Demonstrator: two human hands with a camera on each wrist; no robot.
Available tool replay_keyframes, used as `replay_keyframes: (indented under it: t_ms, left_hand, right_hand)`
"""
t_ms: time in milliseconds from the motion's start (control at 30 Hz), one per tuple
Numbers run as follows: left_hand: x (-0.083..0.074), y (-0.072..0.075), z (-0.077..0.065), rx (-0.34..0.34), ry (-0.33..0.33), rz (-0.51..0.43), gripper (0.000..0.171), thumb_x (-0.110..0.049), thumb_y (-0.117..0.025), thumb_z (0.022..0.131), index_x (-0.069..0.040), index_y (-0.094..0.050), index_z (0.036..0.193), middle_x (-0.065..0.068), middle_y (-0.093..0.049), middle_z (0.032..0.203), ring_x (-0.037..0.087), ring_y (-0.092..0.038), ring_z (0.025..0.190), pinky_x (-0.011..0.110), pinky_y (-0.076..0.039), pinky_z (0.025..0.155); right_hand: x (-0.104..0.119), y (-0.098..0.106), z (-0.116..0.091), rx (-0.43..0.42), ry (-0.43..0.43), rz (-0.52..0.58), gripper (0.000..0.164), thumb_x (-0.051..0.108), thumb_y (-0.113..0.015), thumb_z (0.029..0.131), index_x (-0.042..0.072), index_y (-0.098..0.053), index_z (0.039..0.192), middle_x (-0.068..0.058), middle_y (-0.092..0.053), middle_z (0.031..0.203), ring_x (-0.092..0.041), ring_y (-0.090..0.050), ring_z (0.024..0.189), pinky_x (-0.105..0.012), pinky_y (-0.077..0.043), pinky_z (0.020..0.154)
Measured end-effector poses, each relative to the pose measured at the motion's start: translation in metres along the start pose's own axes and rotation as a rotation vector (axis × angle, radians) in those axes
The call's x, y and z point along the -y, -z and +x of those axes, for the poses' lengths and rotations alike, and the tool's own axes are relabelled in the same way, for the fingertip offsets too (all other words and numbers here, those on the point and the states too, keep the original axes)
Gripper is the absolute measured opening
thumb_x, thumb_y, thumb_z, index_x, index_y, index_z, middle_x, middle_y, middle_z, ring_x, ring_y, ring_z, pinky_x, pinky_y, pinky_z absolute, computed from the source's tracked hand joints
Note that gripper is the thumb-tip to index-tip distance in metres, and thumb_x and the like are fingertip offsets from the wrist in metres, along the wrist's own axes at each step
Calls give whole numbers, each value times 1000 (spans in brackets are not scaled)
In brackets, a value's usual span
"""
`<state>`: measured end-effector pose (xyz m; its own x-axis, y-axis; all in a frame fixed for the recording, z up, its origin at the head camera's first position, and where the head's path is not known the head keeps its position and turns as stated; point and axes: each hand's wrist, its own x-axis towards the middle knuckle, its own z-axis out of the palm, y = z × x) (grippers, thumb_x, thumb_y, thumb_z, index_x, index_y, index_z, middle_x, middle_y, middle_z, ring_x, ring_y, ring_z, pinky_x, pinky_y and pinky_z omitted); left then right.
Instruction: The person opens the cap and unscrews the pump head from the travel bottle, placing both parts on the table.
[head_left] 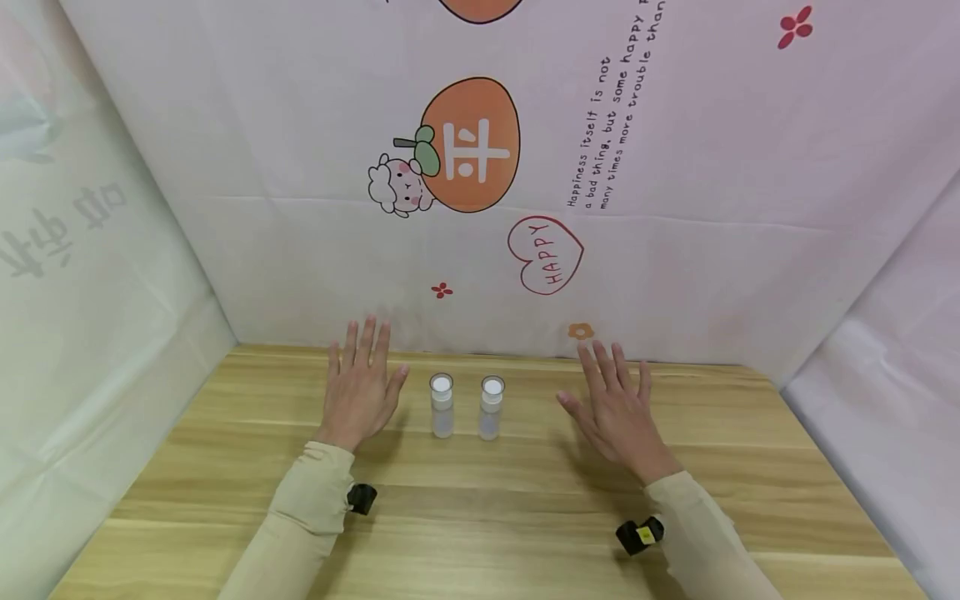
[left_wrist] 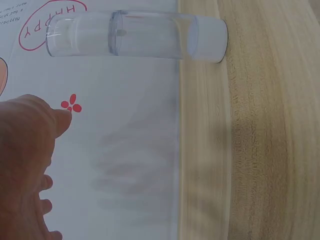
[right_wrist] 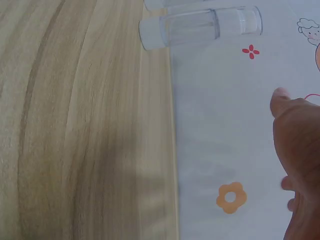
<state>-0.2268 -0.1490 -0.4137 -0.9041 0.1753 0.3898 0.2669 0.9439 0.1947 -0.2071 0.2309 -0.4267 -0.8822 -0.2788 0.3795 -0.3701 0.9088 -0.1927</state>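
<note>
Two small clear pump bottles with transparent caps stand upright side by side on the wooden table. The left bottle (head_left: 442,417) is nearer my left hand (head_left: 360,396); the right bottle (head_left: 490,418) is nearer my right hand (head_left: 618,412). Both hands have their fingers spread straight toward the back wall, palms down, holding nothing. In the left wrist view a clear bottle (left_wrist: 150,35) with a white base shows beyond the thumb. The right wrist view has a bottle (right_wrist: 192,27) at the top, with part of the other behind it, apart from my thumb (right_wrist: 281,100).
A white printed cloth (head_left: 300,250) rises behind the table (head_left: 450,533), with white cloth walls at left and right. Black wrist cameras hang beneath the left sleeve (head_left: 307,500) and the right sleeve (head_left: 705,533).
</note>
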Motion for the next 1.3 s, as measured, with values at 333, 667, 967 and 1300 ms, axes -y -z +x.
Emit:
replay_keyframes:
  t_ms: [333,667,967,1300]
  left_hand:
    - [1,-4,-3,-169,-63,-58,62,-26,-66,99,8,-44,146,32,-43,149,49,-37,138,60,-32,112]
    - [0,-5,-7,-128,-49,-143,49,-19,-69,96,7,-55,135,28,-58,130,44,-56,117,55,-50,95]
    - [-4,-8,-11,-14,-21,-261,38,-16,-67,96,3,-62,129,21,-63,125,38,-61,110,51,-53,88]
    - [-8,-13,-10,143,14,-486,35,-8,-65,95,3,-61,128,17,-64,122,33,-60,111,48,-53,91]
  right_hand:
    - [6,3,-4,-51,51,33,72,50,-53,103,3,-37,154,-27,-38,154,-51,-21,146,-73,-10,110]
    - [14,4,-7,-149,115,95,61,39,-65,99,-2,-51,141,-25,-51,138,-46,-41,131,-68,-27,102]
    - [23,6,-9,-121,91,103,49,28,-72,95,-1,-59,133,-24,-59,126,-46,-53,118,-67,-41,93]
    - [35,8,-11,-94,81,199,46,24,-75,94,-1,-61,130,-20,-61,124,-41,-57,115,-62,-45,94]
